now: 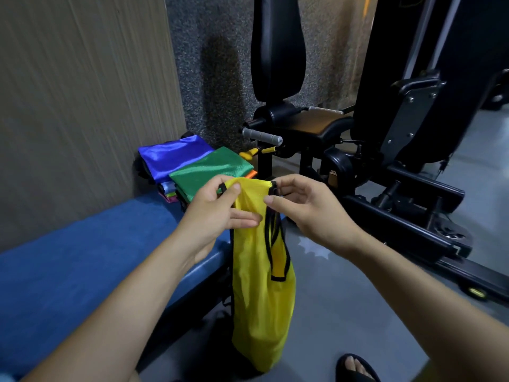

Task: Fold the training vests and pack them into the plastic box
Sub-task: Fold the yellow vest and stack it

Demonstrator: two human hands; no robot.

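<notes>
Centre of frame: a yellow vest point(261, 285) with black trim hangs full length from both hands, its lower end reaching toward the grey floor point(344, 312) at bottom centre. Left hand point(217, 208) pinches the top edge of the vest between thumb and curled fingers. Right hand point(305, 208), just right of centre, grips the other top corner at the black trim, index finger extended toward the fabric. The top edge is bunched between the two hands. Left of centre, at the far end of a blue padded bench point(82, 257), sits a stack of folded vests: a green vest point(212, 172) on top nearest the hands, a blue vest point(173, 155) beside it toward the wall, more colours showing at the stack's edge beneath. Right half of frame: a black gym machine point(385, 133). Bottom right: a foot in a black sandal point(355, 368). The plastic box cannot be made out.
</notes>
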